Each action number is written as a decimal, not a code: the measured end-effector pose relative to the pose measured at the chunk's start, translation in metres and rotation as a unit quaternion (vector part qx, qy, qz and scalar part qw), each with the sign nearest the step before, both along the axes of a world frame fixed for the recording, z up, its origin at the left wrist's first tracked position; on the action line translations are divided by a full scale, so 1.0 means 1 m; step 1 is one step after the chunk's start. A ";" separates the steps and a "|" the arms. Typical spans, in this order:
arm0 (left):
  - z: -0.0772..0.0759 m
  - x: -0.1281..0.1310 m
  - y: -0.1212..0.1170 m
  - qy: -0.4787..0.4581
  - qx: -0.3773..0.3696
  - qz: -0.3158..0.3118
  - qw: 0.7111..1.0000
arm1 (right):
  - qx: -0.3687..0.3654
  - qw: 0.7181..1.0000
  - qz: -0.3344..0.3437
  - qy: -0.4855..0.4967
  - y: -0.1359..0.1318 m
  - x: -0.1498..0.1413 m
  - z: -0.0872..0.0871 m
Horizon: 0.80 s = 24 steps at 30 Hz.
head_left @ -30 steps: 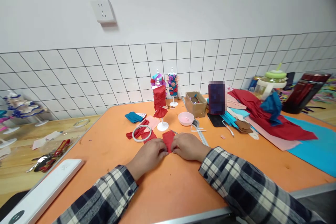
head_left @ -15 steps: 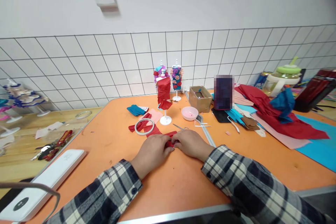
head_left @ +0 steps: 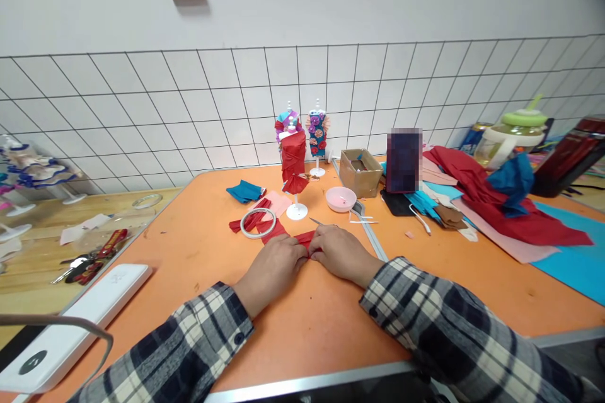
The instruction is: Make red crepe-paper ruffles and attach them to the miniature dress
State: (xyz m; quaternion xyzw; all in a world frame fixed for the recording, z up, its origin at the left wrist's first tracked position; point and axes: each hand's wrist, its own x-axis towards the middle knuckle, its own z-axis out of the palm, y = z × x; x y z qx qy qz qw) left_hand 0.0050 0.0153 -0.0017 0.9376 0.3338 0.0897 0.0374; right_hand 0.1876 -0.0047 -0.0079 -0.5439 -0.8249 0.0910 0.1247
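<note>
My left hand (head_left: 273,269) and my right hand (head_left: 344,254) meet low over the orange table, fingers closed on a small piece of red crepe paper (head_left: 304,238). Most of that piece is hidden under the fingertips. Just beyond them stands a small white dress form (head_left: 297,211) wrapped in red crepe paper. Left of its base, a roll of white tape (head_left: 244,228) lies over red strips and a pink piece (head_left: 278,203). Scissors (head_left: 316,221) lie partly behind my right hand.
Behind stand two decorated dress forms (head_left: 317,132). A pink bowl (head_left: 341,199), a cardboard box (head_left: 362,177) and a propped phone (head_left: 403,164) are right of centre. Coloured crepe sheets (head_left: 515,208) cover the right side. A white power bank (head_left: 89,321) with a cable lies at left.
Both hands stay on the red crepe paper and their fingertips have shifted slightly along it. The view has tilted down a little.
</note>
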 end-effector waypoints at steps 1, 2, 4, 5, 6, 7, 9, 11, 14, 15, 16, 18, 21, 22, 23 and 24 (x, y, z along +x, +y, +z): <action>-0.001 0.000 0.000 -0.004 -0.008 0.003 1.000 | 0.002 1.000 0.000 -0.004 -0.001 0.000 0.001; -0.001 0.000 0.001 -0.010 -0.014 0.007 1.000 | 0.002 1.000 -0.003 -0.007 -0.001 0.000 0.002; -0.002 0.000 0.001 -0.019 -0.025 0.015 0.999 | -0.003 1.000 -0.013 -0.011 -0.002 -0.001 0.004; -0.002 0.000 0.001 -0.021 -0.028 0.017 0.999 | -0.005 1.000 -0.018 -0.013 -0.002 -0.001 0.005; -0.002 0.001 0.001 -0.021 -0.030 0.019 0.999 | -0.008 1.000 -0.023 -0.014 -0.002 -0.001 0.005; -0.002 0.001 0.001 -0.019 -0.030 0.021 0.999 | -0.011 0.999 -0.027 -0.015 -0.002 -0.001 0.005; -0.002 0.000 0.001 -0.015 -0.030 0.024 0.999 | -0.019 0.999 -0.030 -0.014 -0.002 -0.001 0.005; -0.002 0.000 0.001 -0.017 -0.020 0.026 0.999 | -0.023 0.999 -0.030 -0.012 -0.002 -0.001 0.005; -0.002 -0.001 0.002 -0.016 0.008 0.015 1.000 | -0.017 0.999 -0.030 -0.001 -0.002 0.000 0.004; -0.001 -0.001 0.002 -0.011 0.016 0.011 1.000 | -0.013 0.999 -0.030 0.003 -0.002 0.000 0.003; -0.001 -0.001 0.002 -0.005 0.020 0.008 1.000 | -0.011 1.000 -0.029 0.003 -0.002 0.000 0.003; -0.001 -0.002 0.002 0.004 0.026 0.010 1.000 | -0.011 1.000 -0.022 -0.005 -0.001 0.000 0.002; -0.002 -0.003 0.002 0.001 0.037 0.027 0.999 | -0.023 0.999 -0.008 -0.023 0.000 0.000 0.002; -0.003 -0.004 0.002 -0.002 0.040 0.032 0.999 | -0.025 0.999 -0.006 -0.025 0.000 0.000 0.002; -0.004 -0.004 0.001 -0.006 0.042 0.034 0.999 | -0.025 0.999 -0.006 -0.027 0.000 0.000 0.003; -0.004 -0.004 0.001 -0.009 0.041 0.036 0.998 | -0.024 0.999 -0.006 -0.030 0.000 0.000 0.003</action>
